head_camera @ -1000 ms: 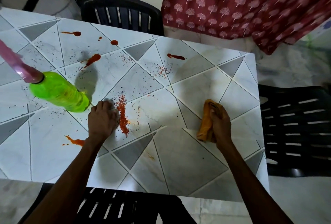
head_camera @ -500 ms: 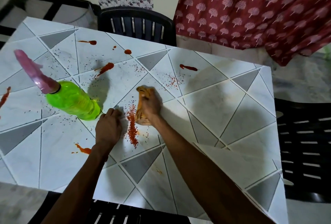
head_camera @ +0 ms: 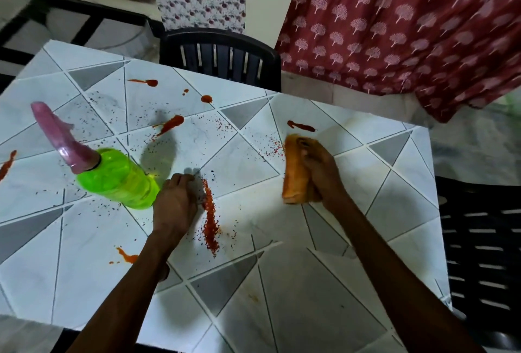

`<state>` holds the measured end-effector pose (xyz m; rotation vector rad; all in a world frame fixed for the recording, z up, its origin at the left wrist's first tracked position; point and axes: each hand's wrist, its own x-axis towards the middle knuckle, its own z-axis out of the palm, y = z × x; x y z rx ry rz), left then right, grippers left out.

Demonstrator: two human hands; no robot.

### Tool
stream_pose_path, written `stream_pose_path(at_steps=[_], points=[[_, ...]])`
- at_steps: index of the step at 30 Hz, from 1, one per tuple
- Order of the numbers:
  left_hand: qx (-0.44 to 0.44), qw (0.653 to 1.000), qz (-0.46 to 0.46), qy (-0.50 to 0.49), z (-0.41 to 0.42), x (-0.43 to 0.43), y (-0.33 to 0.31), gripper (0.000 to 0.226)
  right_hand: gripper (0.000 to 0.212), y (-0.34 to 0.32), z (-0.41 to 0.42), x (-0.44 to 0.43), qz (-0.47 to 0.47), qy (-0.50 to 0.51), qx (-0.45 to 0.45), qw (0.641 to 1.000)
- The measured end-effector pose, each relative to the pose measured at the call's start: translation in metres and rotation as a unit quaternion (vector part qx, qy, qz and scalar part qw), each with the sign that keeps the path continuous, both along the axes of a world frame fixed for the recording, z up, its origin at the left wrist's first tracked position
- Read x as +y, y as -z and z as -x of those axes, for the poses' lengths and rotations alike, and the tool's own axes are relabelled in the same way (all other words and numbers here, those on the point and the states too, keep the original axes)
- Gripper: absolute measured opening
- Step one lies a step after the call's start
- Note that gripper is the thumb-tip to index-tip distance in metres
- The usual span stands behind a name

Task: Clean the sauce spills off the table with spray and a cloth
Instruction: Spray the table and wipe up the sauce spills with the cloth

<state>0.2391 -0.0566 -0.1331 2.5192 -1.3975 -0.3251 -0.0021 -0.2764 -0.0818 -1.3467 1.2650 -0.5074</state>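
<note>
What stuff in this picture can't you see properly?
All in the head view:
1. Whether the left hand holds anything: only its back shows, and its curled fingers hide what is beneath.
2. Part of the cloth: covered by the right hand gripping it.
3. The pink spray head on the green bottle: too blurred for detail.
4. The sauce streak at far left: cut off by the picture's edge.

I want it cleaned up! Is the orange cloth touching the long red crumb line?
Apart. Head view: bare table lies between the cloth and the crumb line.
</note>
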Motion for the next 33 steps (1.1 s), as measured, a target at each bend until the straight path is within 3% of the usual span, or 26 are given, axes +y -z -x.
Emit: stream_pose_path(at_steps=[6, 9, 12, 16, 20, 24, 28, 33], points=[[-0.01, 1.0, 0.018, 0.004, -0.007, -0.022, 0.011, 0.055, 0.047, 0.025, 0.054, -0.075, 0.049, 0.124, 0.147, 0.98], [0.003, 1.0, 0.008, -0.003, -0.005, -0.026, 0.011, 0.057, 0.045, 0.032, 0.032, -0.087, 0.004, 0.124, 0.174, 0.977], [-0.002, 1.0, -0.007, 0.002, -0.008, -0.027, 0.014, 0.06, 0.045, 0.032, -0.015, -0.074, 0.024, 0.077, 0.193, 0.978], [-0.01, 0.999, -0.043, 0.027, -0.02, -0.027, 0.017, 0.058, 0.032, 0.04, -0.087, -0.028, 0.075, -0.048, 0.156, 0.984], [-0.008, 0.999, -0.043, 0.031, -0.024, -0.025, 0.015, 0.052, 0.025, 0.035, -0.13, 0.024, 0.067, -0.198, 0.125, 0.97], [0.0, 0.999, -0.03, 0.029, -0.027, -0.022, 0.018, 0.051, 0.037, 0.039, -0.134, 0.057, 0.027, -0.318, 0.115, 0.941], [0.025, 0.999, -0.007, 0.025, -0.026, -0.021, 0.02, 0.054, 0.037, 0.034, -0.116, 0.042, -0.017, -0.315, 0.079, 0.946], [0.016, 1.0, -0.008, 0.001, -0.025, -0.028, 0.015, 0.046, 0.036, -0.012, -0.089, -0.036, -0.057, -0.186, -0.005, 0.981]])
